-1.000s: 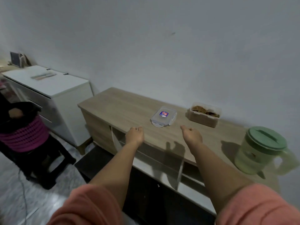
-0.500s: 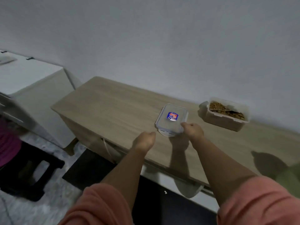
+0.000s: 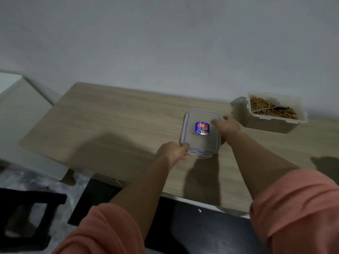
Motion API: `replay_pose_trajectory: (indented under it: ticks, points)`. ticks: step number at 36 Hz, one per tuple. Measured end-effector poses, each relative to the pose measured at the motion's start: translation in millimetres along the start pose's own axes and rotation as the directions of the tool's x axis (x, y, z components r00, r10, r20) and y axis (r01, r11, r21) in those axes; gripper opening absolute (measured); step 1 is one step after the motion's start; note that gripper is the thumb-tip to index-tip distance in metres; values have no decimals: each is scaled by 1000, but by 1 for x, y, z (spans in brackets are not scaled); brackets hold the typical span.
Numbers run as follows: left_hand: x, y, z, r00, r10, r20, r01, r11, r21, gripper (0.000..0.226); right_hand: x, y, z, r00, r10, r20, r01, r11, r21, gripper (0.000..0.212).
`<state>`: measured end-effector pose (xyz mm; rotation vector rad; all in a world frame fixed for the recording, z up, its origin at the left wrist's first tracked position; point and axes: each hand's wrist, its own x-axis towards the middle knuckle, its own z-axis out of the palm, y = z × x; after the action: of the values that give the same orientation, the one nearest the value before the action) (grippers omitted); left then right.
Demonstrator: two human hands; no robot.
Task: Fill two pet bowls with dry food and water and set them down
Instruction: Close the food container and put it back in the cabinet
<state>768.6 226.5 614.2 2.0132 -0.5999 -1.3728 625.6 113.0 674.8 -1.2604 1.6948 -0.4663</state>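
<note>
You have a clear, lidded rectangular container with a blue-and-red sticker on top, lying flat on the wooden surface. To its right, near the wall, an open translucent tub holds brown dry food.

- Both arms reach forward, bare below pushed-up salmon sleeves.
- The left hand has its fingers curled at the near-left corner of a clear lidded container.
- The right hand grips its right edge, thumb on the lid.
</note>
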Motion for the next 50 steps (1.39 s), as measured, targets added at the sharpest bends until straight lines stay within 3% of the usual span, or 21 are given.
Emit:
replay_pose_trajectory:
  ticks: [11,16,19,23,25,27,29,33,36,39,50]
  points:
    - [7,6,-6,996,4,85,0,999,-48,18,22,2,9,999,-19,26,18,998,68,72]
    - [0,11,-8,1000,27,9,-26,996,-80,16,20,6,3,999,-25,-46,30,993,116,70]
    - [5,14,-10,990,116,-81,-117,993,-15,17,11,9,-7,994,-54,-95,65,991,120,61]
    - [18,29,-3,962,239,-132,-228,969,97,38,-1,20,-28,986,-82,-143,103,985,141,57]
    - [-14,56,2,969,227,-98,-219,972,81,31,-6,25,-42,984,-84,-158,109,981,163,60]
    - [-35,76,13,979,201,-35,-203,978,-45,17,-12,28,-61,981,-88,-174,122,972,200,58]
    - [-48,92,25,971,232,57,-219,961,-171,33,-15,33,-80,979,-85,-184,130,959,250,52]
    - [-56,123,58,918,359,169,-335,929,-155,68,-13,42,-126,965,-58,-254,140,938,318,43]
    - [-53,143,91,898,430,90,-429,903,-32,78,-8,49,-161,950,-31,-310,134,940,315,43]
    - [-51,162,118,909,413,-63,-404,907,118,71,2,56,-186,941,-32,-337,134,950,282,40]
    - [-5,191,176,903,378,-203,-331,916,228,59,59,67,-217,929,9,-370,53,986,158,49]
